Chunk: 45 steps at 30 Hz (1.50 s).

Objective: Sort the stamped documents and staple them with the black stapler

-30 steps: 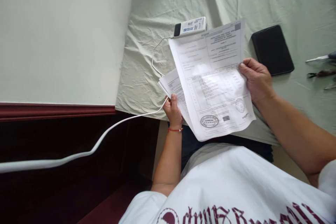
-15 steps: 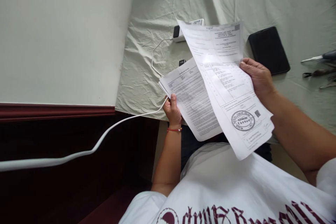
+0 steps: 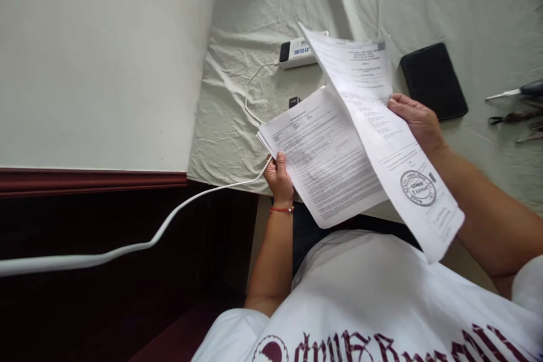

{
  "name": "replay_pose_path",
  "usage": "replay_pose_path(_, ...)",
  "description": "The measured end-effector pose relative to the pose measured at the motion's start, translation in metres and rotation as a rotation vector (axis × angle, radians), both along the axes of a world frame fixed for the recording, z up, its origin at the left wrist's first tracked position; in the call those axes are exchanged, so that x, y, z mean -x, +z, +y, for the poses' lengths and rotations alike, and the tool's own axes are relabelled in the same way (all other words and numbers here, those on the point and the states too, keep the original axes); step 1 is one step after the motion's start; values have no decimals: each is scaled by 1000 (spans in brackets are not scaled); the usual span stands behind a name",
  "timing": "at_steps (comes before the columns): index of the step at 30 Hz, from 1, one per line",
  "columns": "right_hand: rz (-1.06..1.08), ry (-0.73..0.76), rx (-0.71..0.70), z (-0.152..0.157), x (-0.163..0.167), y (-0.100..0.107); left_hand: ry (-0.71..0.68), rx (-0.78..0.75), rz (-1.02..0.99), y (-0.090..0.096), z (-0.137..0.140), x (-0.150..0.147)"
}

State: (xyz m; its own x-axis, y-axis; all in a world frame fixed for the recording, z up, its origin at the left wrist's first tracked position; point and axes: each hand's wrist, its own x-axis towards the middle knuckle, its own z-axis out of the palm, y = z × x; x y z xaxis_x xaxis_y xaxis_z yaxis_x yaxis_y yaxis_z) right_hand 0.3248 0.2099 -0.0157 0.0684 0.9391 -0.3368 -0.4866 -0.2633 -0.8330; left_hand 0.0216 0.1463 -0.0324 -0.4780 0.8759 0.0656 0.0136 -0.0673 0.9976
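Observation:
My left hand grips the lower left corner of a stack of printed papers, held over the edge of a cloth-covered table. A red thread circles that wrist. My right hand pinches a single stamped sheet by its right edge. This sheet is lifted off the stack and swung to the right, with its round stamp near the lower end. The text page beneath it lies uncovered.
A white power strip with a white cable lies on the table behind the papers. A black case sits to the right of my right hand. Small tools lie at the right edge. A pale wall fills the left.
My right hand has drawn the stamped top sheet off the stack and swung it rightward, uncovering the text page below. The left hand has stayed in place.

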Motion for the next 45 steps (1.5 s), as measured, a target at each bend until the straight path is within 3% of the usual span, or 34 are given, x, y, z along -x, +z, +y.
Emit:
replay_pose_path(29, 103, -75, 63, -1, 3, 10, 11, -1, -53, -1, -1, 0)
replay_pose_path(45, 55, -68, 70, -1, 4, 14, 19, -1, -34, -1, -1, 0)
